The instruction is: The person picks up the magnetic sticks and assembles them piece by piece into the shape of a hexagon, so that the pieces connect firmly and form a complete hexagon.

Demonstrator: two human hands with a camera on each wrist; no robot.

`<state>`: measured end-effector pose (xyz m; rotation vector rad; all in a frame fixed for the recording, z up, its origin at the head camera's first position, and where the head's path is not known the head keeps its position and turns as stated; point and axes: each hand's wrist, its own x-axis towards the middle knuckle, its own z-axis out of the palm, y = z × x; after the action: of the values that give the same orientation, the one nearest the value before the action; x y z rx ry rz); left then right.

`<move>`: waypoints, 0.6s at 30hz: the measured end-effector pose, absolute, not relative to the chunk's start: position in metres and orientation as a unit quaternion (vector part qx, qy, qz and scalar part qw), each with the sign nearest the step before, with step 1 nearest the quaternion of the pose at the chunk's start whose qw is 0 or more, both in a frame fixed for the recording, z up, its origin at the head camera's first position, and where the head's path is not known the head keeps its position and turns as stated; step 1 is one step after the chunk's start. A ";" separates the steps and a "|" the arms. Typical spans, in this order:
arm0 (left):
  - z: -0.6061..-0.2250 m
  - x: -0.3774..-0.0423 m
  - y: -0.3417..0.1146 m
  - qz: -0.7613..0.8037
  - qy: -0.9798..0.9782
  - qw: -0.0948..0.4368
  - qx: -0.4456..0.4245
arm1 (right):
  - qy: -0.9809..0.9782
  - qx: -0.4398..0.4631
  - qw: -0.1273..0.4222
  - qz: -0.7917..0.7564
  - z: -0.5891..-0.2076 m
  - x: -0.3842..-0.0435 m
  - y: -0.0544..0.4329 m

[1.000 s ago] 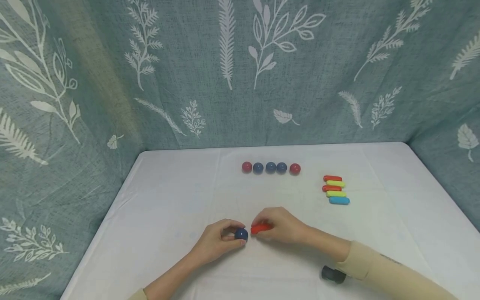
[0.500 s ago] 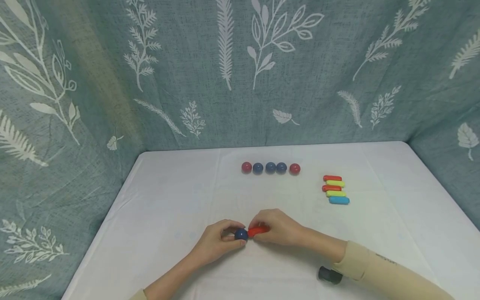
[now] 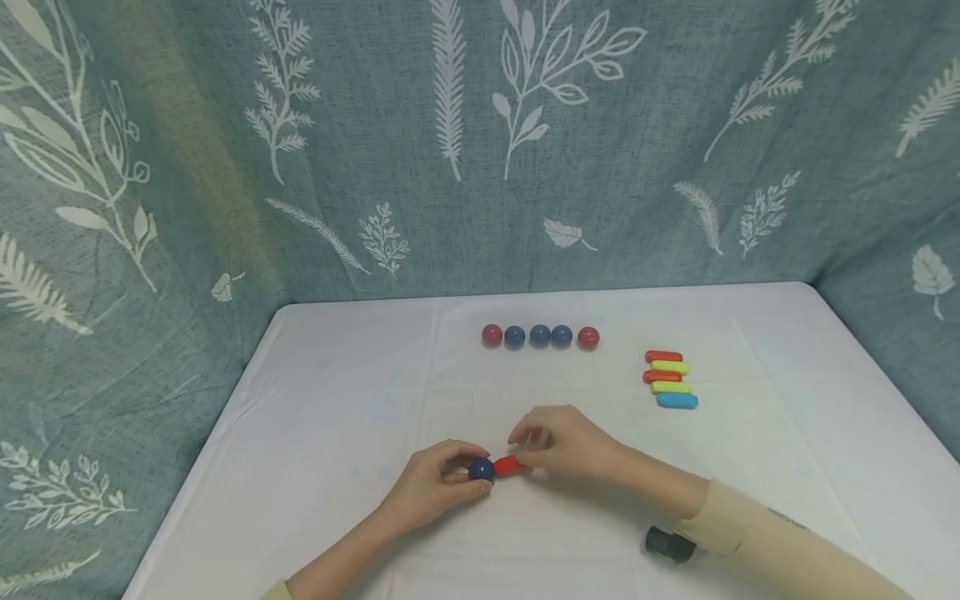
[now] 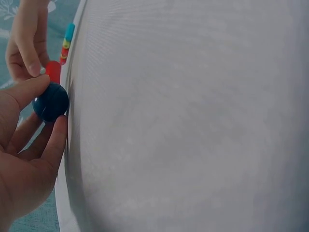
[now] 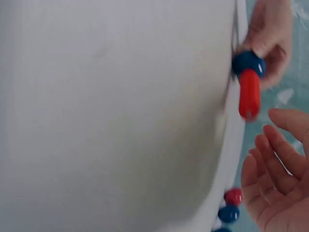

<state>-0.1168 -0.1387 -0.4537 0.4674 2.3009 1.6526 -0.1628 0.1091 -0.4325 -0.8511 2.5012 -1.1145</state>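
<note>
In the head view my left hand (image 3: 426, 487) pinches a dark blue ball (image 3: 482, 469) between thumb and fingers. A short red rod (image 3: 507, 466) juts from the right side of that ball, its end against it; the right wrist view shows the rod (image 5: 249, 95) in line with the ball (image 5: 248, 63). My right hand (image 3: 573, 442) is just right of the rod's outer end. Its fingers are spread and relaxed, and the right wrist view shows a gap between this hand (image 5: 282, 179) and the rod.
A row of red and blue balls (image 3: 540, 336) lies at the back of the white-covered table (image 3: 345, 375). Several red, yellow and blue rods (image 3: 677, 401) are stacked side by side at right. A black cylindrical object (image 3: 670, 544) is beside the right sleeve (image 3: 750, 533).
My right hand brought the red rod left until it met the blue ball, then let go and drew back slightly right. My left hand has held the ball still.
</note>
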 end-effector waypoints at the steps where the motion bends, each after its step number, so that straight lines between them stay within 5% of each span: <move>1: -0.454 -0.117 -0.139 0.571 0.794 0.136 0.161 | 0.867 -0.284 0.133 -0.386 -0.431 -0.165 0.112; 11: -0.453 -0.116 -0.139 0.574 0.790 0.143 0.160 | 0.898 -0.194 -0.008 -0.396 -0.422 -0.207 0.157; 18: -0.453 -0.115 -0.140 0.579 0.785 0.146 0.162 | 0.900 -0.145 -0.044 -0.410 -0.423 -0.231 0.180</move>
<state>-0.1154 -0.1396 -0.4528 0.4672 2.2612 1.6687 -0.2314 0.1798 -0.4226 -0.4679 2.9078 -1.3250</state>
